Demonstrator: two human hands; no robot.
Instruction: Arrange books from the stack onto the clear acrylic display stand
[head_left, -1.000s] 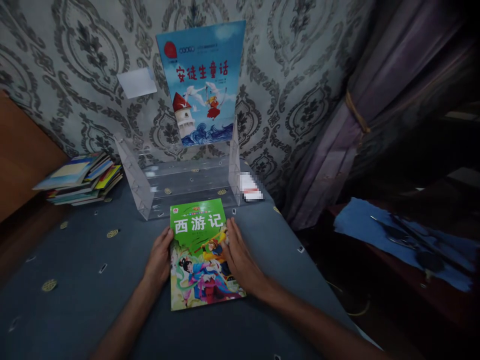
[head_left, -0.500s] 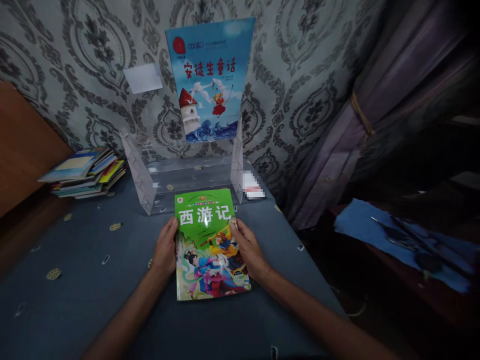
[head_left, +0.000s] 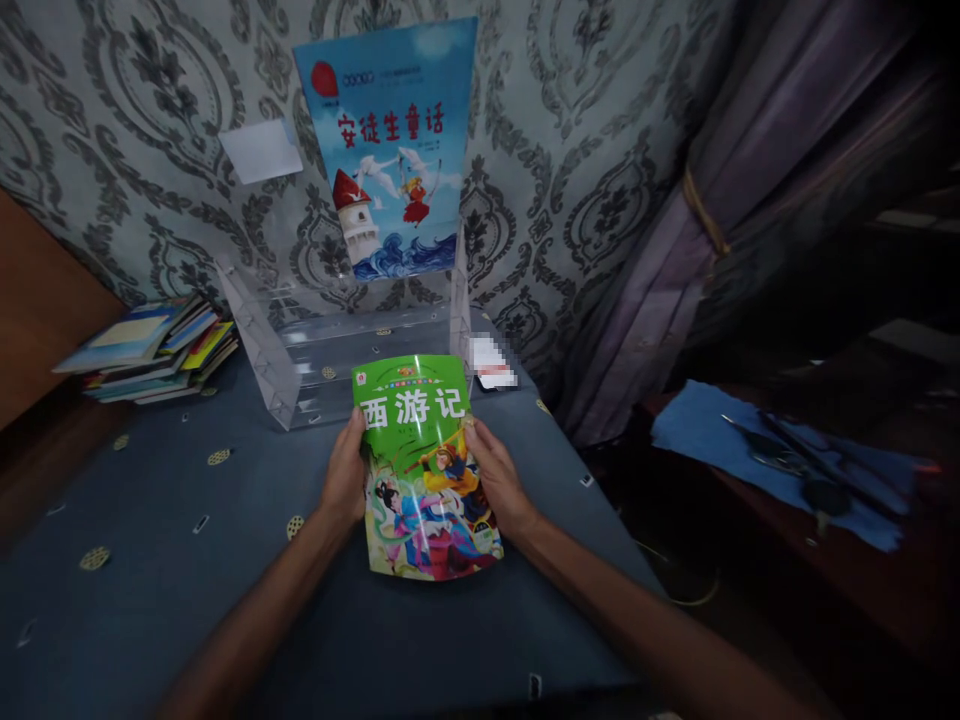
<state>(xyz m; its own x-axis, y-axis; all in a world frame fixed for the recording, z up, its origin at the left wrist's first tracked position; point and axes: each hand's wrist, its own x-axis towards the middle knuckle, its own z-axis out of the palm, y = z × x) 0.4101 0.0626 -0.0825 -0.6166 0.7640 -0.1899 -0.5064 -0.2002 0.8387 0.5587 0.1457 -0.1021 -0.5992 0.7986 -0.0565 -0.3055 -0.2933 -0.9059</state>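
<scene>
A green picture book with white Chinese title characters is held cover up, its cover slightly bowed. My left hand grips its left edge, with the fingers mostly hidden behind it. On the opposite edge my right hand is closed, thumb on the cover. Just beyond the book stands a clear plastic tiered rack. A blue picture book with red title characters stands upright at the rack's back, in front of the wall.
At the table's far left lies a stack of books. A white card shows left of the blue book. Right of the rack lies a small white item, blurred out. Beyond the table edge, a blue cloth holds dark tools; a tied curtain hangs there.
The green book has been raised slightly and its cover now bows between my hands. Both hands still grip it. The whole view has shifted a little, so the background sits further left.
</scene>
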